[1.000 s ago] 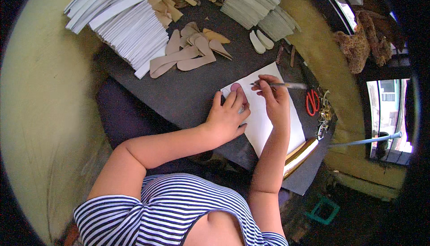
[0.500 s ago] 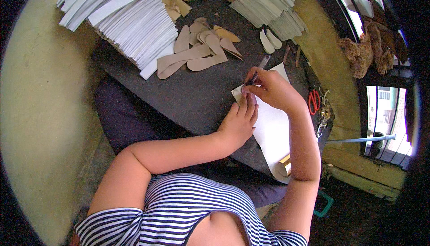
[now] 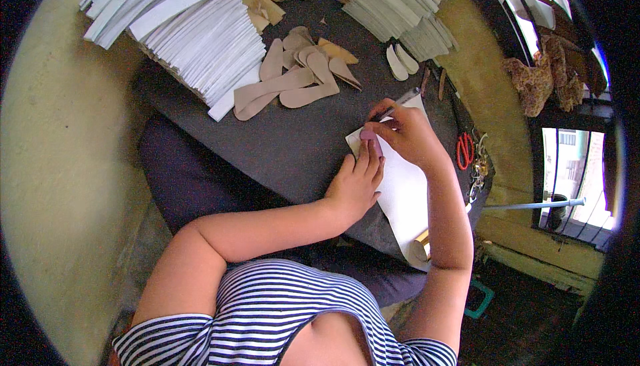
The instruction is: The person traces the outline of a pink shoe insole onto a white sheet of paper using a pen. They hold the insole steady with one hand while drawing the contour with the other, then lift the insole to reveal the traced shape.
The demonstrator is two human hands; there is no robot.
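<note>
Flat fingers of my left hand (image 3: 355,185) press a small pink sole-shaped piece (image 3: 367,137) onto a white sheet (image 3: 404,193). My right hand (image 3: 410,133) grips a clear pen with a dark end (image 3: 404,97), just beside the far end of the pink piece. The pen leans to the right; its tip is hidden by my fingers. Close to my right forearm, a tan-and-white roll (image 3: 420,246) rests at the sheet's near end.
Tan insole shapes (image 3: 293,86) lie heaped on the dark table (image 3: 267,146). White strips are stacked at far left (image 3: 207,46) and far right (image 3: 400,6). Two small white sole shapes (image 3: 397,63), red-handled scissors (image 3: 465,151) and a pale blue rod (image 3: 533,206) are to the right.
My right hand has shifted slightly, and the pen now leans further to the right. More of the pink piece shows between my hands. My left hand stays in place.
</note>
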